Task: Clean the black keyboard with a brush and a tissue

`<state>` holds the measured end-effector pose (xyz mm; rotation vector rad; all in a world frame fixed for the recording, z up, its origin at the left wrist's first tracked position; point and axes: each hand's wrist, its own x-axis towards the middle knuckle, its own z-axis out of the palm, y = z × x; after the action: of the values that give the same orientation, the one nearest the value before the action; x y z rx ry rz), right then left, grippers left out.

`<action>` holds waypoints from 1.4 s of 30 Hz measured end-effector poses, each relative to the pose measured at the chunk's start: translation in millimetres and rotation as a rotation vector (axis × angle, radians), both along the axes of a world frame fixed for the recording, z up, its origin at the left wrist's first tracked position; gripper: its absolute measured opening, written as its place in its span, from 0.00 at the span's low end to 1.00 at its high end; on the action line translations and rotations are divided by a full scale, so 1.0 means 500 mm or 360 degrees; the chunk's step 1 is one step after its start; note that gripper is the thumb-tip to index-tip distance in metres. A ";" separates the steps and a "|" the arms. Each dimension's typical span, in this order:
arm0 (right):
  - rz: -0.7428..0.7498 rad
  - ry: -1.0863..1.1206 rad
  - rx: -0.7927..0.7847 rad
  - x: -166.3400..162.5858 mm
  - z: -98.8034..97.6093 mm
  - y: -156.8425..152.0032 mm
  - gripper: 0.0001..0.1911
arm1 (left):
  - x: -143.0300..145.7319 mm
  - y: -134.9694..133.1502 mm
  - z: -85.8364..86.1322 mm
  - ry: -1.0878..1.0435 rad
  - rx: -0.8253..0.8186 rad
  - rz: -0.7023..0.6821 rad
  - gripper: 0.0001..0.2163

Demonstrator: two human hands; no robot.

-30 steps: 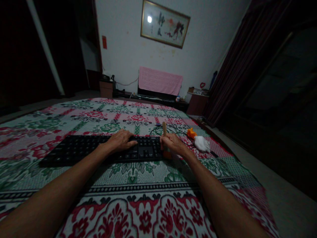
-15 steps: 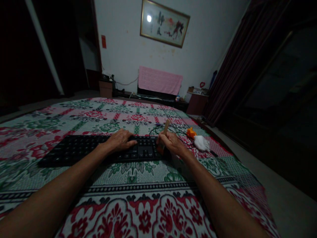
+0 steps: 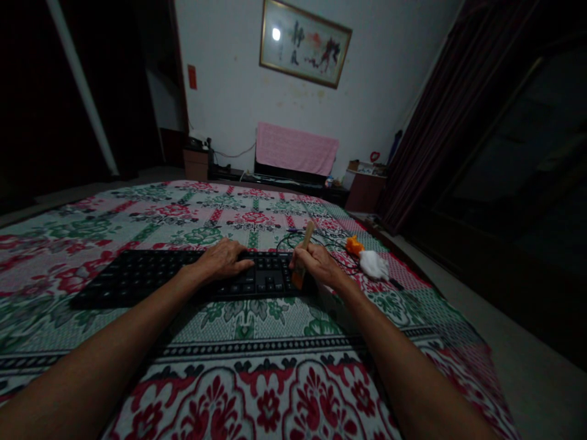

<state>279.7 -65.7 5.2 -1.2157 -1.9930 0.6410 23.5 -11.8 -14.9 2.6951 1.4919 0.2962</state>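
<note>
A black keyboard (image 3: 151,276) lies across a floral bedspread (image 3: 257,379). My left hand (image 3: 222,260) rests flat on its keys near the middle, fingers stretched out. My right hand (image 3: 318,264) is closed around a small brush (image 3: 303,253) with a wooden handle and an orange band. The brush tilts with its handle up and to the right, and its head is down at the keyboard's right end.
A dark cable (image 3: 330,244), an orange object (image 3: 354,245) and a white wad (image 3: 373,265) lie on the bedspread right of the keyboard. The bed's right edge drops to the floor (image 3: 504,342). A pink cloth (image 3: 296,150) hangs at the far wall.
The brush has tipped from nearly upright to leaning right, and its head has shifted left onto the keyboard's right end. My left hand has stayed put.
</note>
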 end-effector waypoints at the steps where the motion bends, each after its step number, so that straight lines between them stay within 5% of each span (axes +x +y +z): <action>1: 0.0021 0.0025 -0.0044 0.000 -0.001 0.001 0.17 | 0.000 -0.001 0.000 -0.0003 0.0002 0.0004 0.22; 8: -0.0110 0.0117 0.0112 0.004 -0.009 0.006 0.17 | 0.001 -0.002 0.002 0.0057 0.0025 -0.0008 0.22; 13: 0.0021 0.0118 -0.0085 0.000 -0.007 0.005 0.16 | 0.002 -0.002 0.004 0.0080 0.0045 -0.0021 0.22; 19: -0.0105 0.0199 0.0057 0.002 -0.008 0.005 0.17 | 0.002 -0.002 0.002 0.0079 0.0027 0.0014 0.23; 28: -0.0001 0.0341 -0.0106 -0.001 -0.008 0.006 0.12 | 0.002 -0.006 0.001 0.0050 0.0048 0.0035 0.23; 42: 0.0235 -0.0037 -0.0141 0.009 0.004 -0.003 0.14 | 0.001 -0.005 0.005 0.0045 0.0020 -0.0011 0.20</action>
<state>284.2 -66.9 7.4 -1.1392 -2.1074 0.7989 24.1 -14.2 -12.4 2.7250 1.4925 0.2697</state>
